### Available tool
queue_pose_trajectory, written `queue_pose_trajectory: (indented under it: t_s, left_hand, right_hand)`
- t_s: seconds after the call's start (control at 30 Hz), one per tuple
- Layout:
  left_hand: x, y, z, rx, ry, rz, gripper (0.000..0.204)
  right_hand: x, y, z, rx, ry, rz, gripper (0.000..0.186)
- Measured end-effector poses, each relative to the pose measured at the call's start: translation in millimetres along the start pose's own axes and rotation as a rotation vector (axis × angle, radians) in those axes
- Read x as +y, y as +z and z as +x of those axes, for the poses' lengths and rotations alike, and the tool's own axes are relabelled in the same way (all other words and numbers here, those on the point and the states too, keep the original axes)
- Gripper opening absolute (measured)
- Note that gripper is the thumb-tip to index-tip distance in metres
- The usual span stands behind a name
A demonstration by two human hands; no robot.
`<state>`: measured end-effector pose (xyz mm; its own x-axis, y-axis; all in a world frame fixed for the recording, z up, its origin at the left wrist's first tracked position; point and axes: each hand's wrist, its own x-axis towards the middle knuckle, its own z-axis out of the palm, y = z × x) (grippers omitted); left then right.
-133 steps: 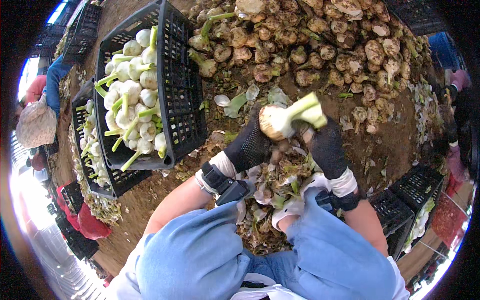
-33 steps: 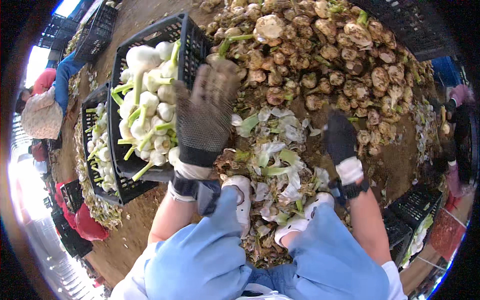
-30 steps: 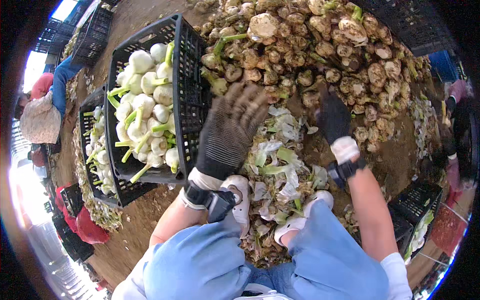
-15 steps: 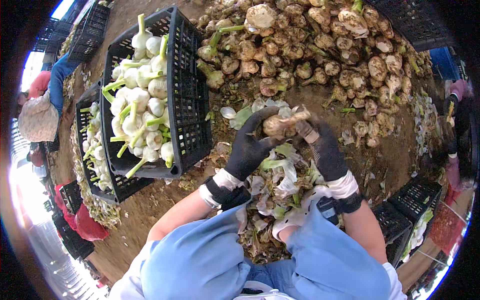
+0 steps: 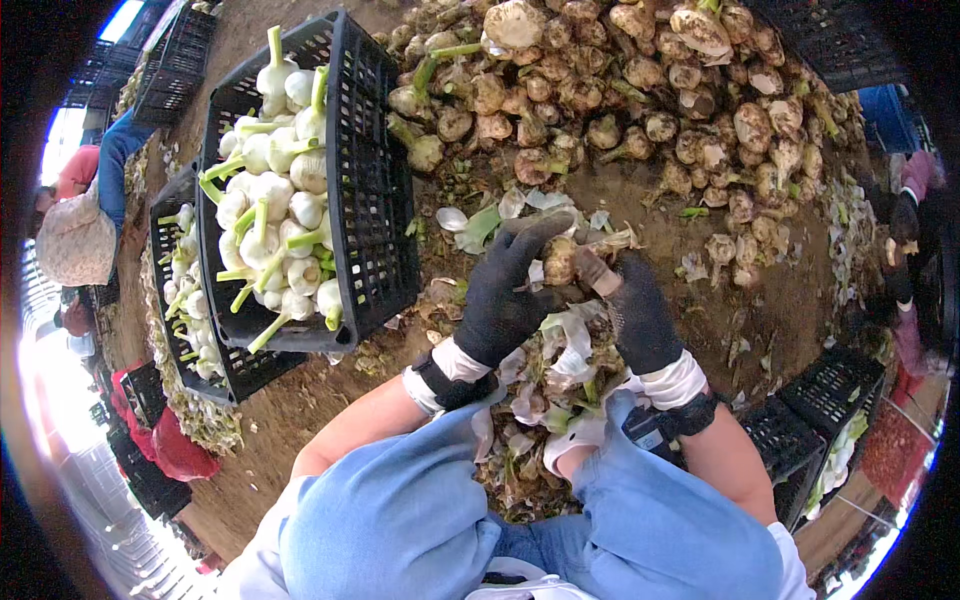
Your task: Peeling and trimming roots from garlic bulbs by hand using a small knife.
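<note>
Bulb: a dirty, brown-skinned bulb [image 5: 560, 260] with a stub of stalk, held between both hands above the scraps, just below the big pile.
Left hand: the left hand [image 5: 505, 290], in a dark glove, wraps the bulb from the left, fingers curled over its top; closed on it.
Right hand: the right hand [image 5: 635, 310], also gloved, pinches the stalk end or loose skin at the bulb's right side; closed on it too.
Handling: it looks firm and fairly light, a one-hand load. The outer skins seem papery and loose, likely to slide or tear off under a pinch, so the solid round body is the safer hold; the stalk looks stiff enough to serve as a handle.
Scraps: pale peeled skins [image 5: 560, 350] lie heaped between the knees.
Pile: unpeeled bulbs [image 5: 640, 100] mound on the soil ahead.
Crate: a black crate [image 5: 375, 180] at left holds clean white bulbs [image 5: 275, 210] with green stalks.
</note>
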<state>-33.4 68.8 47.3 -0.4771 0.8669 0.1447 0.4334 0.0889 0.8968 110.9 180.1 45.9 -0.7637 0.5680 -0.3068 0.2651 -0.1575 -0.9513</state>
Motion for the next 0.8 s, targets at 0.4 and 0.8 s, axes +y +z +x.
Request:
queue_pose_trajectory:
  t_s: [0.4, 0.8]
  left_hand:
    - [-8.8, -10.5, -1.2, -0.237, -0.417, -0.654, 0.059]
    - [-14.3, -3.2, -9.8, -0.278, -0.270, -0.634, 0.062]
  right_hand:
    - [17.7, -7.1, -0.2, 0.027, -0.291, -0.341, 0.026]
    - [4.4, 7.1, -0.7, 0.083, -0.088, -0.151, 0.027]
